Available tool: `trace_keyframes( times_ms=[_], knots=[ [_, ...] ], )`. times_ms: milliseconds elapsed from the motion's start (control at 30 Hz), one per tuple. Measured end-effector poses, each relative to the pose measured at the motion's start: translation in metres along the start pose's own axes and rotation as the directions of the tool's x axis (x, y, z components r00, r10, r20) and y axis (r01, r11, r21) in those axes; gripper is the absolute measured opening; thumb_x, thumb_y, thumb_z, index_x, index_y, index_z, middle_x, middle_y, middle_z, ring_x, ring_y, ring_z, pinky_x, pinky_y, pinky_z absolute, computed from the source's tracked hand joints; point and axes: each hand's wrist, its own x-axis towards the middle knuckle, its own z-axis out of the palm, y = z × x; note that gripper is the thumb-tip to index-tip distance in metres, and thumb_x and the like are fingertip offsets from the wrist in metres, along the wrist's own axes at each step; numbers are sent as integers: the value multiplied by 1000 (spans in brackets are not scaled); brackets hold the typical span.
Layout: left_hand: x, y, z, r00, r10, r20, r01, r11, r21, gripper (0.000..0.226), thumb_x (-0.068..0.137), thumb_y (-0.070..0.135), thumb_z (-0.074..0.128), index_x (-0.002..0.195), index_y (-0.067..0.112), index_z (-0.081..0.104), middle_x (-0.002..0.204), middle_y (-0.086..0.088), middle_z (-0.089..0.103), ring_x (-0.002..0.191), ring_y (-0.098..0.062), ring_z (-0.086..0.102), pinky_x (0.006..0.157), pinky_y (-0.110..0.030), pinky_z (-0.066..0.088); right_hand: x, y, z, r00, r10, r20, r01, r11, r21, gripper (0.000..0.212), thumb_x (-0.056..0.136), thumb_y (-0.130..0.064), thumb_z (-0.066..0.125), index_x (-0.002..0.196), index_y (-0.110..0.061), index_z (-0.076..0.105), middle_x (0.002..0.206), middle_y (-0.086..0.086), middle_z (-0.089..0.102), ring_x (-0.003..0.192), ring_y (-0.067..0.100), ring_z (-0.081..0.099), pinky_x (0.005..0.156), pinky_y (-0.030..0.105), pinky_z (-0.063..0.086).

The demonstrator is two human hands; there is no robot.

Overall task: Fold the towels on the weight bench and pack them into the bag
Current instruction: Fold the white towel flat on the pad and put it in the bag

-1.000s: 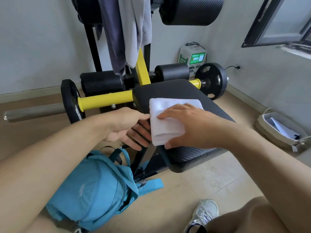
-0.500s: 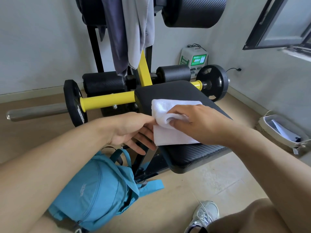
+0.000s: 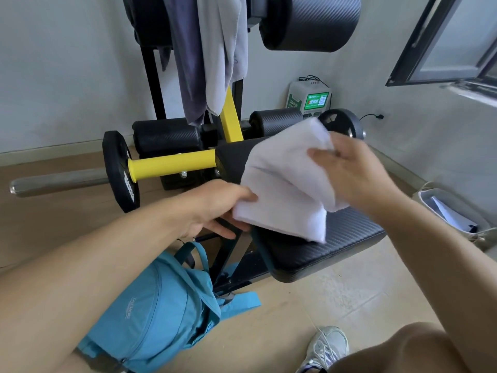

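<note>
We hold the white towel (image 3: 285, 184) up over the black bench pad (image 3: 336, 238). Our right hand (image 3: 352, 170) pinches its far top corner. Our left hand (image 3: 215, 208) holds the near edge, thumb on top and fingers under. The blue bag (image 3: 156, 313) sits on the floor, just under our left arm. To do this well, we should keep the folds lined up and hold tight so the towel does not flop open.
</note>
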Motion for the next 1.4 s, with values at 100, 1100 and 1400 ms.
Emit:
trace_keyframes(
  times_ms=[100, 1100, 1400],
  knots=[
    [10, 4, -14, 963, 40, -268, -117, 953, -280, 13, 94, 27, 64, 100, 17, 69, 97, -6, 73, 83, -21, 69, 70, -33, 57, 9, 2, -24, 929, 364, -67, -262, 775, 575, 9, 90, -16, 69, 98, -17, 73, 86, -1, 77, 82, 23, 74, 74, 41, 62],
    [47, 43, 61, 704, 706, 75, -593, 526, 610, 55, 106, 36, 49, 158, 25, 33, 167, 10, 23, 155, -7, 11, 126, -29, 10, 21, 74, -59, 924, 335, -184, -367, 911, -187, 19, 89, -29, 68, 103, -16, 68, 96, 8, 70, 91, 31, 66, 84, 42, 54],
    [63, 30, 87, 865, 419, 275, -400, 247, 883, 71, 106, 56, 16, 163, 21, -5, 171, 4, -10, 156, -13, -16, 127, -45, -8, 23, 54, -55, 943, 234, -237, -282, 940, -193, 23, 92, -31, 63, 113, -21, 67, 96, 3, 69, 91, 29, 64, 81, 39, 53]
  ],
)
